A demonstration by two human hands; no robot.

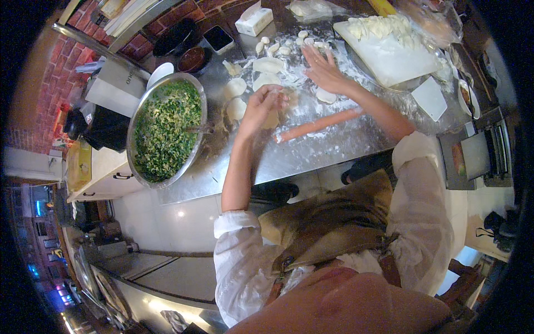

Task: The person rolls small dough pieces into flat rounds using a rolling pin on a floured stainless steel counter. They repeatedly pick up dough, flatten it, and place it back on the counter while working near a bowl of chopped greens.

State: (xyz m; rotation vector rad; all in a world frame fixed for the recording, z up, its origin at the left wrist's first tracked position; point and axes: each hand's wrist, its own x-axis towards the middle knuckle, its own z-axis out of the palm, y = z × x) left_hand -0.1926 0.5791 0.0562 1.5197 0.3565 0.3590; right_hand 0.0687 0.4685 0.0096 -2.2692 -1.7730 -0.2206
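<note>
On the floured metal table (200, 167), my right hand (325, 71) lies palm down with fingers spread, its fingertips by small dough pieces (285, 50). My left hand (267, 100) hovers with curled fingers over the flat dough wrappers; whether it holds anything cannot be made out. Round wrappers (235, 87) lie left of it and beyond it. A flattened dough round (326, 95) sits just below my right hand. Nearer my body rests a wooden rolling pin (319, 125), touched by neither hand.
At left stands a large metal bowl (202, 89) of chopped green filling (167, 129) with a utensil handle. A white board (388, 58) bears folded dumplings (375, 28) at right, beside a white scraper (430, 99). A tissue pack (253, 23) and dark containers (219, 39) stand at the back.
</note>
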